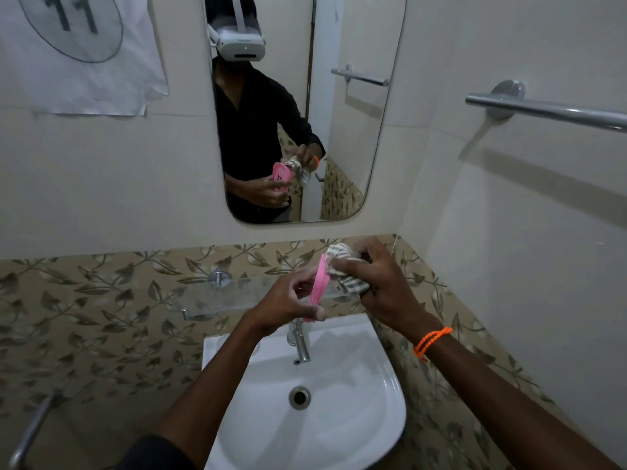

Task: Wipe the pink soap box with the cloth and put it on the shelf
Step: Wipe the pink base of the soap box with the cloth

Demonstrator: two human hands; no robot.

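Observation:
My left hand [288, 301] grips the pink soap box [319, 286], held on edge above the basin so only its thin rim faces me. My right hand [376, 283] holds a bunched striped cloth [342, 266] and presses it against the box's right side. Just behind both hands a clear glass shelf [224, 295] is fixed to the leaf-patterned tiles. The mirror [305, 106] reflects the box's flat face, which has small dark holes, with the cloth against it.
A white washbasin [356, 418] with a chrome tap [300, 340] lies directly below my hands. On the right wall runs a chrome towel rail [549, 111]. A paper sheet marked 11 [78, 52] hangs at upper left. Another metal bar [30, 432] sticks out at lower left.

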